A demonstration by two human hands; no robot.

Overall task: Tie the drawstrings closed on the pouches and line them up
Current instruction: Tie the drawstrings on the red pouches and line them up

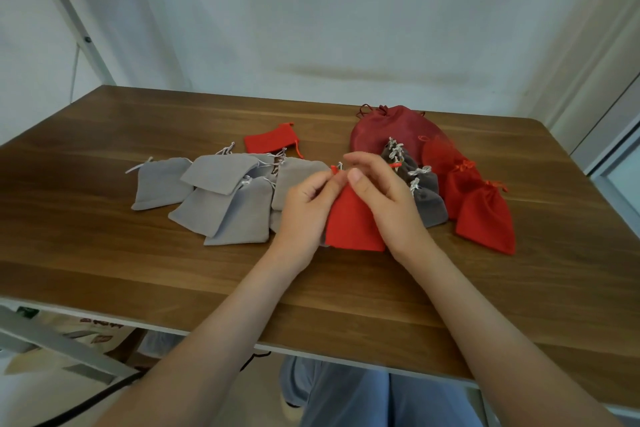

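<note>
Left fingers (329, 184): curled, pinching the red cord (334, 169) at the neck of the red pouch (353, 224), likely keeping it taut for the knot.
Right fingers (358, 163): curled over the same neck with the thumb pressed on it, probably steadying the gather; whether they also hold a cord end is hidden.
Red pouch: between both hands, its bottom resting on the surface (104, 270).
Grey pouches (221, 191): loose flat heap to the left, apparently not yet tied.
Tied pouches (485, 215): grey and red, rowed up on the right beside a big dark red bag (391, 128).
Flat red pouch (270, 140): behind the heap, untied.
</note>
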